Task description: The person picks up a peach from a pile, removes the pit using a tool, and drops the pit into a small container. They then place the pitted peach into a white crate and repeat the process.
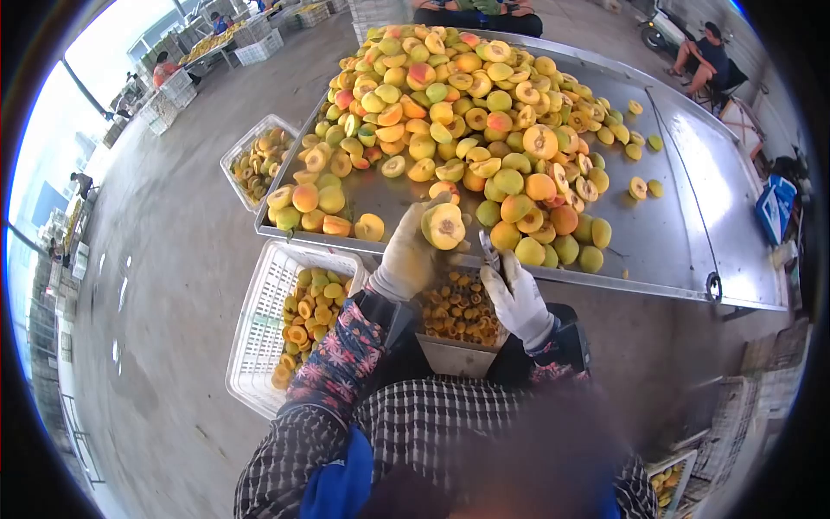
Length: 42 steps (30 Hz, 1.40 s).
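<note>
Cut fruit (444, 227) at the metal table's (670, 225) near edge
Left hand (406, 259) grasps it; right hand (520, 304), nearby, clasps a slim, possibly metal tool (489, 249).

Head-height view — forward, steeply down

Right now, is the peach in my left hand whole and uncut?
No, the peach in your left hand shows a flat cut face with a brownish center.
</note>
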{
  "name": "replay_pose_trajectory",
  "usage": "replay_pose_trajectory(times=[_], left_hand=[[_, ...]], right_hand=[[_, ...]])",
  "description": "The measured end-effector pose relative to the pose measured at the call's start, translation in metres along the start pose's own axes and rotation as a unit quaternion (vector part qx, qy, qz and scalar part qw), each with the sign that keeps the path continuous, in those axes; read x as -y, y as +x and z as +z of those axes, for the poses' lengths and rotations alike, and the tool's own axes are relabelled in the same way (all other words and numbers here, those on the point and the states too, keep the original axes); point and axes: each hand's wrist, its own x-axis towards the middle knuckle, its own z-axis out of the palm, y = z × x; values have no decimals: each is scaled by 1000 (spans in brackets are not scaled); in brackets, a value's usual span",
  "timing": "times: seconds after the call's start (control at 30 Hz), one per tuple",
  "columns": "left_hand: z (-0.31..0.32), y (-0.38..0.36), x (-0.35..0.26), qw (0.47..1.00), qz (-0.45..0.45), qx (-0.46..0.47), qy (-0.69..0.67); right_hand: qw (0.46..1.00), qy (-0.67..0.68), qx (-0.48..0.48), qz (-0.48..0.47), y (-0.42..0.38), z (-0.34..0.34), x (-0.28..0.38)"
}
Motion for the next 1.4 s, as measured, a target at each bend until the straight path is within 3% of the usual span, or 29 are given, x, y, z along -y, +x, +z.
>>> replay_pose_trajectory(times=[0.07, 0.17, 0.3, 0.57, 0.73, 0.77, 0.8, 0.9, 0.97, 1.07, 1.17, 1.3, 1.4], left_hand=[[11, 2, 7, 999, 16, -30, -2], [24, -10, 16, 989, 40, -138, -19], [25, -15, 20, 990, 37, -109, 85], [24, -16, 35, 941, 139, -164, 261], [17, -10, 50, 936, 185, -185, 234], [14, -9, 53, 934, 197, -188, 232], [9, -8, 58, 943, 184, -199, 191], [11, -10, 57, 916, 167, -234, 280], [10, -10, 53, 914, 113, -239, 309], [-34, 1, 68, 890, 103, -243, 371], [-11, -3, 72, 944, 177, -183, 208], [7, -3, 69, 947, 183, -236, 115], [2, -9, 64, 960, 130, -217, 118]], right_hand=[[970, 146, 45, 191, 25, -17, 21], [981, 64, 63, 173, 31, -14, 40], [993, -12, 64, 99, 30, -10, 37], [987, -48, 114, 104, 25, 1, 34], [981, -8, 135, 139, 16, 5, 40], [968, -19, 192, 159, 17, 0, 38], [969, -28, 192, 151, 17, -1, 36], [958, -59, 238, 147, 16, -4, 29], [964, -62, 215, 140, 6, 1, 26], [957, 90, 158, 228, -1, 13, 38], [953, 173, 112, 221, -17, 37, 32], [954, 70, 170, 236, -3, 23, 42], [941, -6, 256, 221, -2, 20, 37]])
